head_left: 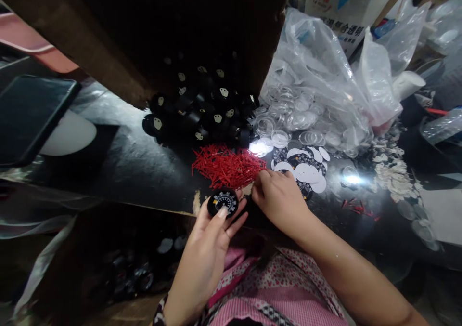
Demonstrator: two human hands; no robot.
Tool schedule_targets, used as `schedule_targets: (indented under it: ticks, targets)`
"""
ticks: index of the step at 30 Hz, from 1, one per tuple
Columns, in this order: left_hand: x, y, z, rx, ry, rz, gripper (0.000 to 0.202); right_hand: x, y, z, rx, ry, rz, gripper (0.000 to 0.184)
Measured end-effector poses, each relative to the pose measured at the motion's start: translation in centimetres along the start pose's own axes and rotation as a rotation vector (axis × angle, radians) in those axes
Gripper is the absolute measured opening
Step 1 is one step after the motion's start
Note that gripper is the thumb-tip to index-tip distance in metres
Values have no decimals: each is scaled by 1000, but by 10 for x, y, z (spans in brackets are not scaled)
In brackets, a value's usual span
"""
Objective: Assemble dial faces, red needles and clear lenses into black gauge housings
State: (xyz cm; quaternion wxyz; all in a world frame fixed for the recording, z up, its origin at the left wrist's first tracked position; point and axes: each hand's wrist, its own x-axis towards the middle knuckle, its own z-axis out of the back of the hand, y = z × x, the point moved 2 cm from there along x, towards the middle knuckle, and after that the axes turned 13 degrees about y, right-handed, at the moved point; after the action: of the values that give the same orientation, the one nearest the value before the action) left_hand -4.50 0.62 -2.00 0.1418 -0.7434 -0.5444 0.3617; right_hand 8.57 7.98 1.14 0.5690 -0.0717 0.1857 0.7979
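Note:
My left hand holds a small round black gauge with a printed dial face turned up, the thumb resting on its lower edge. My right hand sits just right of the gauge with its fingers curled and pinched at the near edge of a pile of thin red pointers. What the fingers pinch is hidden. Printed round dial discs, some white side up, lie right beside that hand.
A heap of black gauge housings spills from a dark cardboard box behind the red pile. Clear round lenses lie in an open plastic bag. Small white pieces scatter at right. A dark tray sits at left.

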Motion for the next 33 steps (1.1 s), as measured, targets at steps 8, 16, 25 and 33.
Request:
schedule_targets:
  ticks: [8, 16, 25, 33]
  targets:
    - [11, 2, -12, -239, 72, 159, 22, -25, -7, 7, 385, -102, 174, 4]
    - [4, 0, -12, -45, 112, 14, 26, -32, -7, 5, 65, -189, 309, 16]
    - [16, 10, -12, 309, 81, -83, 38, -45, -5, 16, 522, -178, 296, 7]
    - [12, 10, -17, 477, 160, -121, 29, -44, -7, 15, 575, -146, 221, 9]
